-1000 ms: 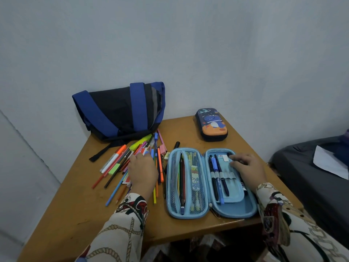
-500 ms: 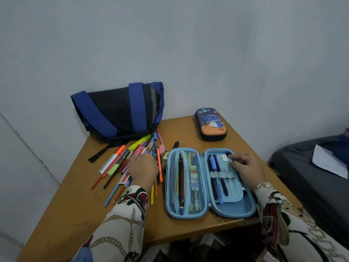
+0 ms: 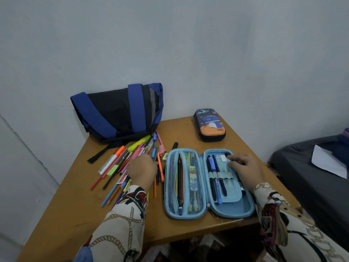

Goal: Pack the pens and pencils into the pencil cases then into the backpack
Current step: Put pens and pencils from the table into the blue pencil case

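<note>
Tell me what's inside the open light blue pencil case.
The open light blue pencil case holds pens and pencils behind a mesh pocket and pens in elastic loops. The right hand covers part of that half, so what lies beneath is hidden.

My left hand [image 3: 143, 168] has slid a little toward one o'clock across the loose pens [image 3: 120, 163], fingertips now nearer the blue case [image 3: 171, 186]

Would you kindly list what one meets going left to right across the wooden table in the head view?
Loose pile of coloured pens and pencils → left hand resting on that pile → open light-blue pencil case → right hand resting on the case's right half.
</note>
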The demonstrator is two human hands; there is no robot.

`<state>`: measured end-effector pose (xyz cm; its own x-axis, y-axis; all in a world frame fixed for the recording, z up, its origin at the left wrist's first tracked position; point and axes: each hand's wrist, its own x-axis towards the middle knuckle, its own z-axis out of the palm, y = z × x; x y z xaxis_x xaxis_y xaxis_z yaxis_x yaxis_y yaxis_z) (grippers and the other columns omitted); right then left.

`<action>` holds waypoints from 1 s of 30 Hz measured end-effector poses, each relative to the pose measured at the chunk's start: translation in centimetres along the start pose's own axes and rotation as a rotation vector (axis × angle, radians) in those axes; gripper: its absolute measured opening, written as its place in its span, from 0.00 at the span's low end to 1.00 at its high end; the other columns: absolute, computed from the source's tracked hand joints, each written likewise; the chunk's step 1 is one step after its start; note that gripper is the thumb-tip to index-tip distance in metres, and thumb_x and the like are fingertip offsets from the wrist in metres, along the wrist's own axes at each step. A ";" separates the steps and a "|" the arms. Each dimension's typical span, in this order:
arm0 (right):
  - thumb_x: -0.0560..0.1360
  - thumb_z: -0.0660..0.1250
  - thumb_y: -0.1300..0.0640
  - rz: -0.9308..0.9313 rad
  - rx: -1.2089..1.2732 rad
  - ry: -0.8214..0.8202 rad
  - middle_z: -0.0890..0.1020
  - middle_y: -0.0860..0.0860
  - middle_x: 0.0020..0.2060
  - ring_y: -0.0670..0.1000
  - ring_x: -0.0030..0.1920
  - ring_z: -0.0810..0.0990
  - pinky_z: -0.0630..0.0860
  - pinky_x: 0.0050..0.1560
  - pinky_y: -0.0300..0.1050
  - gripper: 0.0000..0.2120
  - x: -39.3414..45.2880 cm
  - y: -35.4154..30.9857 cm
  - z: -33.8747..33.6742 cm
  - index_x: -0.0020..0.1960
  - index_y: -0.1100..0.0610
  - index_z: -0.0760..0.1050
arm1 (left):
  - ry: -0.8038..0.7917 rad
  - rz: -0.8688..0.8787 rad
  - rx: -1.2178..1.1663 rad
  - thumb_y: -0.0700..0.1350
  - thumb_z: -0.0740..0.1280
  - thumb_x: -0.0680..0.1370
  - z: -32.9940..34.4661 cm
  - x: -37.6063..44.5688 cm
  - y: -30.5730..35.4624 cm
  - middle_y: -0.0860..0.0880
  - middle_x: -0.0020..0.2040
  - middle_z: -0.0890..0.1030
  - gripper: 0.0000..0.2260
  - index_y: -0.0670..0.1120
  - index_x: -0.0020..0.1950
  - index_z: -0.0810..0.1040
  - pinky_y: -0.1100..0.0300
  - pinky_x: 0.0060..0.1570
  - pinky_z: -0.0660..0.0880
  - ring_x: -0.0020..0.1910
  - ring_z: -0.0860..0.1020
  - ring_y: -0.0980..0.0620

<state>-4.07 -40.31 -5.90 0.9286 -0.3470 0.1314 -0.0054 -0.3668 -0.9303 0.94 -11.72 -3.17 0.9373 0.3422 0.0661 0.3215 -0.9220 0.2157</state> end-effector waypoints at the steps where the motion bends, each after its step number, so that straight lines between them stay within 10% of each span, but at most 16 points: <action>1: 0.72 0.71 0.63 0.003 0.002 -0.003 0.75 0.56 0.51 0.45 0.44 0.72 0.65 0.49 0.41 0.08 0.0 0.0 0.0 0.51 0.54 0.82 | 0.018 -0.009 -0.053 0.56 0.66 0.78 0.2 0.1 -0.1 0.45 0.47 0.80 0.15 0.44 0.52 0.79 0.52 0.45 0.77 0.49 0.78 0.44; 7: 0.73 0.70 0.63 0.006 -0.005 -0.014 0.75 0.54 0.49 0.45 0.44 0.72 0.65 0.48 0.41 0.08 0.1 0.1 0.0 0.51 0.54 0.83 | 0.241 0.130 -0.535 0.51 0.59 0.82 -1.1 0.2 2.4 0.45 0.39 0.78 0.15 0.42 0.47 0.78 0.58 0.29 0.62 0.35 0.74 0.49; 11: 0.73 0.70 0.63 -0.003 -0.002 -0.020 0.75 0.53 0.49 0.47 0.46 0.73 0.64 0.49 0.41 0.08 0.1 0.1 0.0 0.49 0.52 0.82 | 0.006 0.238 -0.853 0.44 0.61 0.82 -3.4 -1.9 7.5 0.48 0.44 0.77 0.09 0.42 0.59 0.73 0.63 0.30 0.68 0.36 0.74 0.54; 15: 0.72 0.71 0.63 -0.005 0.002 -0.021 0.74 0.52 0.47 0.47 0.45 0.73 0.64 0.49 0.40 0.08 0.2 0.2 0.0 0.48 0.51 0.81 | -0.396 0.273 -1.079 0.32 0.61 0.78 -3.0 -3.6 11.5 0.38 0.48 0.76 0.31 0.50 0.76 0.54 0.60 0.30 0.77 0.29 0.77 0.51; 18: 0.72 0.71 0.62 -0.002 0.004 -0.012 0.74 0.52 0.47 0.49 0.47 0.74 0.66 0.49 0.42 0.08 0.3 0.4 0.1 0.47 0.50 0.81 | -0.471 0.340 -0.998 0.31 0.62 0.76 -2.2 -4.3 13.1 0.35 0.57 0.76 0.41 0.57 0.79 0.45 0.58 0.32 0.79 0.27 0.79 0.51; 30: 0.72 0.71 0.62 0.004 0.006 -0.008 0.74 0.52 0.47 0.49 0.46 0.74 0.68 0.49 0.43 0.08 0.5 0.5 0.2 0.49 0.53 0.83 | -0.446 0.478 -0.567 0.41 0.69 0.76 -0.7 -3.7 15.2 0.40 0.55 0.76 0.30 0.46 0.73 0.59 0.49 0.42 0.78 0.43 0.77 0.44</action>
<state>-3.51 -40.51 -6.41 0.9317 -0.3411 0.1250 -0.0068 -0.3604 -0.9328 2.29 -26.88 0.58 0.9583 -0.2718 -0.0885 -0.1257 -0.6789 0.7234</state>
